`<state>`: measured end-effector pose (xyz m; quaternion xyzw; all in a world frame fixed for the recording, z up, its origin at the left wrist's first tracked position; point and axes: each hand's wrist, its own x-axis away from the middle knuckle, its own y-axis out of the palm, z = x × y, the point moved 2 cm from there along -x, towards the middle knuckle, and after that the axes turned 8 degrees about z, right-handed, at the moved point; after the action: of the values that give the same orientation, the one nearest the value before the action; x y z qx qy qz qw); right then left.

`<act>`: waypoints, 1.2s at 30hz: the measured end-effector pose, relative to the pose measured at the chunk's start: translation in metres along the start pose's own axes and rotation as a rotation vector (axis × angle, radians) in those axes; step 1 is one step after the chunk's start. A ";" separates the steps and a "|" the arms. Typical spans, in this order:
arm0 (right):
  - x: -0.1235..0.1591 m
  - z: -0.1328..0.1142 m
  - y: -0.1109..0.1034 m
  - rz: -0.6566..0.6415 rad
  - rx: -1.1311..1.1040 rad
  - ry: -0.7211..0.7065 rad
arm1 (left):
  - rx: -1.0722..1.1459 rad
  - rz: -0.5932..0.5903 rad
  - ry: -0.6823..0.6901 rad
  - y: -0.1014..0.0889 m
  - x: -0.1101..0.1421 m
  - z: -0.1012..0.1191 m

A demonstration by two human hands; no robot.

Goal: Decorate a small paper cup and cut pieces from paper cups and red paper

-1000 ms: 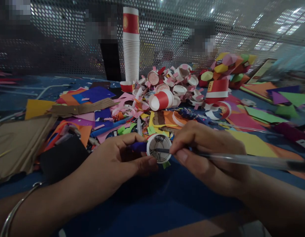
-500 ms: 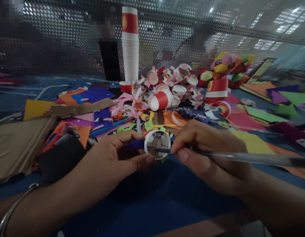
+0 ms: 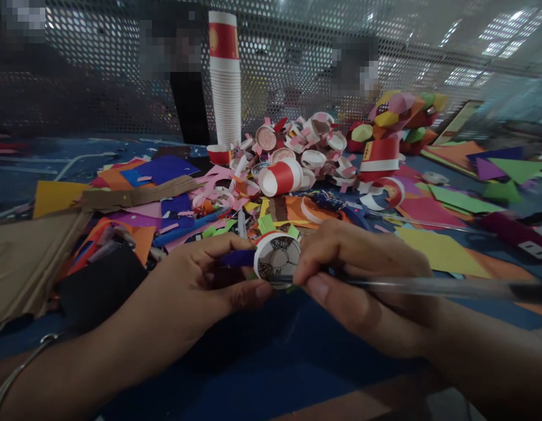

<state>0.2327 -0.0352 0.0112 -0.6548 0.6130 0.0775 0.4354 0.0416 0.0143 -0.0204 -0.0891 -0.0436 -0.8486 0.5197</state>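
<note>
Between the thumb and fingers of my left hand (image 3: 218,275) is a small cut-off paper cup bottom (image 3: 277,254), white-rimmed with a bit of red on its side. Black lines radiate around a ring drawn on its round face, which is turned toward me. My right hand (image 3: 362,280) pinches a clear-barrelled pen (image 3: 411,286), its tip at the lower part of the drawn face. The pen's back end points to the right. Something dark blue shows behind the cup bottom, beside my left fingers.
Behind my hands lie a heap of cut cup pieces (image 3: 314,158), a lying red-and-white cup (image 3: 282,177) and a tall cup stack (image 3: 225,82). Coloured paper scraps, brown paper (image 3: 29,257) and a black piece (image 3: 102,280) cover the left. Yellow paper (image 3: 441,251) lies under my right hand's far side.
The pen tip has moved down and left across the drawn face, and my right hand has come slightly left. More black lines show now. The whole view has shifted a little.
</note>
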 end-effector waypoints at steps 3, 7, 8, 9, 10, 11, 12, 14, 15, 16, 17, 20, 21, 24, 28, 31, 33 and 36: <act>0.000 -0.001 0.000 0.011 -0.007 0.010 | -0.015 -0.015 -0.004 0.001 0.001 0.001; 0.000 -0.001 0.000 0.017 0.005 0.018 | -0.054 -0.023 -0.009 0.002 0.002 0.002; 0.001 -0.001 0.000 0.012 0.010 0.018 | -0.062 -0.023 -0.006 0.002 0.003 0.002; 0.001 -0.001 0.000 0.009 0.014 0.015 | -0.069 -0.022 -0.003 0.002 0.003 0.002; 0.001 -0.001 0.000 0.008 0.014 0.010 | -0.074 -0.019 0.003 0.001 0.003 0.001; 0.002 -0.001 0.000 0.012 0.016 0.007 | -0.076 -0.016 0.007 0.001 0.003 0.001; 0.002 -0.001 0.000 0.016 0.019 0.005 | -0.080 -0.014 0.008 0.001 0.003 0.001; 0.002 -0.001 0.001 0.015 0.031 0.003 | -0.082 -0.007 0.014 0.001 0.003 0.001; 0.002 -0.001 0.001 0.017 0.042 0.005 | -0.080 -0.005 0.014 0.001 0.003 0.001; 0.001 -0.001 0.001 0.016 0.053 0.007 | -0.079 -0.006 0.011 0.000 0.003 0.001; 0.001 -0.001 0.001 0.018 0.061 0.006 | -0.075 -0.006 0.005 0.000 0.002 0.001; 0.000 -0.003 0.001 0.033 0.062 -0.011 | -0.052 -0.013 -0.016 0.001 0.002 0.001; 0.000 -0.003 0.001 0.035 0.060 -0.020 | -0.046 -0.018 -0.026 0.002 0.002 0.001; 0.000 -0.002 0.002 0.036 0.049 -0.038 | -0.036 -0.062 -0.052 0.004 0.002 0.002; 0.000 -0.001 0.002 0.040 0.033 -0.037 | -0.037 -0.067 -0.054 0.003 0.002 0.002; -0.001 -0.001 0.001 0.030 0.045 -0.034 | -0.039 -0.059 -0.044 0.001 0.002 0.001; 0.000 -0.001 0.001 0.018 0.047 -0.033 | -0.049 -0.050 -0.032 0.001 0.002 0.001; 0.001 -0.002 0.002 0.026 0.042 -0.019 | -0.077 -0.030 -0.005 0.002 0.002 0.002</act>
<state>0.2308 -0.0366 0.0107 -0.6368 0.6187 0.0763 0.4537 0.0424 0.0119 -0.0178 -0.1105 -0.0137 -0.8572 0.5029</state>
